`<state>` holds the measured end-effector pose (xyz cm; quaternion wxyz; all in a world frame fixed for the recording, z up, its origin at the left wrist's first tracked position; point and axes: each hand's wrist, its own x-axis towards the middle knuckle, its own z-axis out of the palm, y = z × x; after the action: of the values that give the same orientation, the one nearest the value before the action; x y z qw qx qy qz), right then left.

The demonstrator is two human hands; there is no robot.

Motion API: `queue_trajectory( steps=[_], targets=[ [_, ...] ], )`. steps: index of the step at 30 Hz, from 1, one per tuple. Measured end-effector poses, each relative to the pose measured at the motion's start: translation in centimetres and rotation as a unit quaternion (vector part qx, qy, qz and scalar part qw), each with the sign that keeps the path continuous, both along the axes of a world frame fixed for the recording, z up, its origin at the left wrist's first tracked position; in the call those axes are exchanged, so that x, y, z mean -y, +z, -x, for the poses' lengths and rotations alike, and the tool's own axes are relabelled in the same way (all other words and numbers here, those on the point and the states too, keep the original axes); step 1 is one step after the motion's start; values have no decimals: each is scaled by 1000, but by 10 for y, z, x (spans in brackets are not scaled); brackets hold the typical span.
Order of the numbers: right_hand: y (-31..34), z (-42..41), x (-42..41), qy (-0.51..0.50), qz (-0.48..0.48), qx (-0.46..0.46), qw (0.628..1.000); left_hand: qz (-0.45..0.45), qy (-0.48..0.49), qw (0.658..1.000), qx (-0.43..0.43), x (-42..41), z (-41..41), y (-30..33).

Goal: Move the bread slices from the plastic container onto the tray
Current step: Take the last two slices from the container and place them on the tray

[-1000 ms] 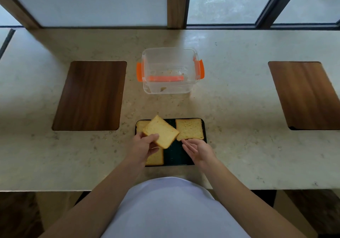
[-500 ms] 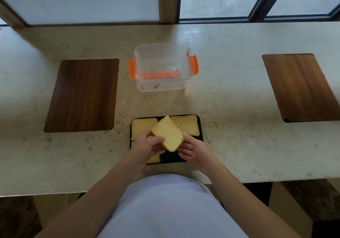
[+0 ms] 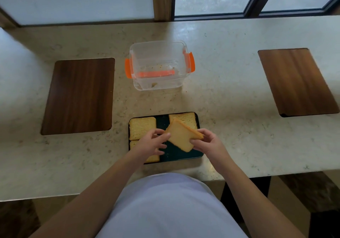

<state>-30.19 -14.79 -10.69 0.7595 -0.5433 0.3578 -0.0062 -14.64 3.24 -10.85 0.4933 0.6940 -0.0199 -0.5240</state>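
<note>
A dark tray [image 3: 181,155] lies at the counter's near edge. Three bread slices rest on it: one at the far left [image 3: 142,128], one at the far right [image 3: 185,119], one at the near left [image 3: 152,158] partly under my left hand. A fourth bread slice [image 3: 181,136] is tilted above the tray's near right part, held between my left hand [image 3: 153,143] on its left edge and my right hand [image 3: 207,143] on its right corner. The clear plastic container [image 3: 159,65] with orange clips stands behind the tray, with only crumbs inside.
Two dark wooden insets sit in the pale stone counter, one at the left [image 3: 79,96] and one at the right [image 3: 297,81]. Windows run along the far edge. The counter's near edge is right below the tray.
The held slice has moved rightward over the tray. My right hand, free a second ago, has come up and now grips its right corner alongside my left hand.
</note>
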Motion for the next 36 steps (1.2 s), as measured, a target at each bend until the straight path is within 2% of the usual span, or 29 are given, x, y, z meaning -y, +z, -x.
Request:
queue_trajectory(
  steps=[3, 6, 14, 20, 23, 30, 32, 36],
  targets=[
    [5, -2, 7, 6, -14, 3, 1000, 14, -46, 997, 61, 1, 1, -1],
    [7, -4, 12, 17, -16, -11, 1000, 11, -47, 994, 95, 6, 1, -3],
    [1, -1, 15, -7, -24, -33, 999, 6, -66, 991, 112, 5, 1, -6],
    [-11, -1, 16, 20, 50, -105, 993, -49, -132, 980, 139, 11, 16, -20],
    [-20, -5, 19, 65, 167, -163, 970, -94, -192, 964, 160, 16, 26, -29],
    [-35, -14, 16, 203, 398, -262, 855, -147, -221, 948, 174, 29, 36, -36],
    [-35, -14, 15, 213, 426, -278, 834, -151, -217, 949, 171, 30, 36, -37],
    [-35, -17, 13, 209, 417, -282, 838, -162, -219, 948, 163, 33, 33, -40]
  ],
)
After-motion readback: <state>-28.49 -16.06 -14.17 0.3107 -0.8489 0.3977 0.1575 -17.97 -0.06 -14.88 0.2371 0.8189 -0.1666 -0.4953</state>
